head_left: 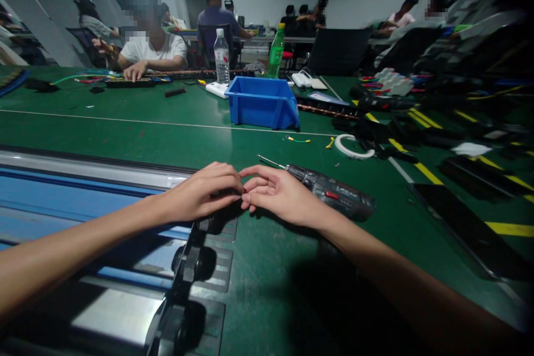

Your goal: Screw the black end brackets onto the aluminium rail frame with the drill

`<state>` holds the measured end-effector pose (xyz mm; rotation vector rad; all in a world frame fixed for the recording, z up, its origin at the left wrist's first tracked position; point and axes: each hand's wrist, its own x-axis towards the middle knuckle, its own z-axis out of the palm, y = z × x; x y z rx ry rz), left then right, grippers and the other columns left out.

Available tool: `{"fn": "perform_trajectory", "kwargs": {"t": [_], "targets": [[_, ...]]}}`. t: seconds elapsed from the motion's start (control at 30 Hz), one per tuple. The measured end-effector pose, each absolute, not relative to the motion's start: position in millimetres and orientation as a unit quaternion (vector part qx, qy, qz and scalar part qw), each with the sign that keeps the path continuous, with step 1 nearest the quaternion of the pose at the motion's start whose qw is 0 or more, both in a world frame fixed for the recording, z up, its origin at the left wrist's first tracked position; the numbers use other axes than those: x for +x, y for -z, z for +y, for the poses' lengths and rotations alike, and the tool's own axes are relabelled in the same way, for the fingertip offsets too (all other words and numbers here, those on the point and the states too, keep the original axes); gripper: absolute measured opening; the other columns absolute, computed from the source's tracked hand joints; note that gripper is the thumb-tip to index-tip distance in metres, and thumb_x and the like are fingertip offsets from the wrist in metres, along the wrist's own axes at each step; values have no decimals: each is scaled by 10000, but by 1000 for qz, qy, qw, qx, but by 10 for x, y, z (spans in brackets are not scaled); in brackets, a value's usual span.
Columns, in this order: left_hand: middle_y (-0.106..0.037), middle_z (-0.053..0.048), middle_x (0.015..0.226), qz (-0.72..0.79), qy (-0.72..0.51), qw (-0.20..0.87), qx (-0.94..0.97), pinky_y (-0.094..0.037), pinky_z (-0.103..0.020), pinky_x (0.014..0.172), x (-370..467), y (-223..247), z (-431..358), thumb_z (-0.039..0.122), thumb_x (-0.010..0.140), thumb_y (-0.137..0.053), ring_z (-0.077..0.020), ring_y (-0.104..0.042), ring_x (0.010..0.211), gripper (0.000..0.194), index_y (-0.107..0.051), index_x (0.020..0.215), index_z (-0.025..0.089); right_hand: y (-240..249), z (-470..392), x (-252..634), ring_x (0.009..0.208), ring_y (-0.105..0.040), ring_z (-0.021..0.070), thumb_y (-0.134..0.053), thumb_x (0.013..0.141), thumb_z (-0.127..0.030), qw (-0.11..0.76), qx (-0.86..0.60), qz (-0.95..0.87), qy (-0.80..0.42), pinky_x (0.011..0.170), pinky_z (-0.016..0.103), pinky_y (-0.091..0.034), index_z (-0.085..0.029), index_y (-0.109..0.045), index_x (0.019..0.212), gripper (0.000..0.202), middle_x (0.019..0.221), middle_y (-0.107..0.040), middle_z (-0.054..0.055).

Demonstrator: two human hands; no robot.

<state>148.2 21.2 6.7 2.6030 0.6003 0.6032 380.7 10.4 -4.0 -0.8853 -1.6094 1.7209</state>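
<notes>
My left hand [208, 192] hovers over the right end of a blue and silver metal frame [83, 194], its fingers bent together in a pinch. Facing it, my right hand [279, 194] also has thumb and fingers drawn in, and the fingertips of both hands meet. Anything between them is too small or hidden to make out. Black knob-like fittings [194, 263] with slotted plates line the frame's end, below my left hand. Just behind my right hand a black power drill [334, 192] lies on the green table [258, 289], its long bit pointing left.
A blue bin [262, 103] stands ahead, with a clear bottle [221, 58] and green bottle [276, 53] behind it. A white ring [354, 147] and short yellow-green wires [298, 140] lie nearby. Dark flat parts [471, 228] are at right. A person [152, 47] works across the table.
</notes>
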Motion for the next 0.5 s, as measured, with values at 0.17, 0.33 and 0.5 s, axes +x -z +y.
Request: {"fn": "perform_trajectory", "kwargs": {"t": [0.17, 0.33, 0.5], "targets": [[-648, -58, 1037, 212, -216, 198, 932, -402, -322, 914, 1479, -60, 220, 180, 997, -563, -176, -575, 1020, 92, -619, 1069, 180, 43, 105, 3808, 795, -730, 154, -671, 841, -98, 304, -342, -609, -648, 680, 257, -581, -171, -561, 1184, 367, 894, -672, 5], [-653, -61, 1039, 213, -223, 197, 931, -408, -327, 913, 1483, -55, 210, 155, 999, -544, -175, -581, 1015, 100, -609, 1071, 175, 59, 130, 3827, 825, -741, 161, -673, 847, -104, 313, -354, -598, -647, 694, 262, -587, -171, -571, 1170, 346, 959, -674, 25], [-655, -64, 1022, 222, -236, 199, 925, -421, -322, 910, 1485, -56, 206, 156, 997, -546, -174, -582, 997, 95, -608, 1068, 169, 68, 128, 3834, 797, -738, 162, -684, 859, -141, 302, -352, -608, -644, 675, 269, -583, -173, -593, 1137, 295, 896, -681, 13]]}}
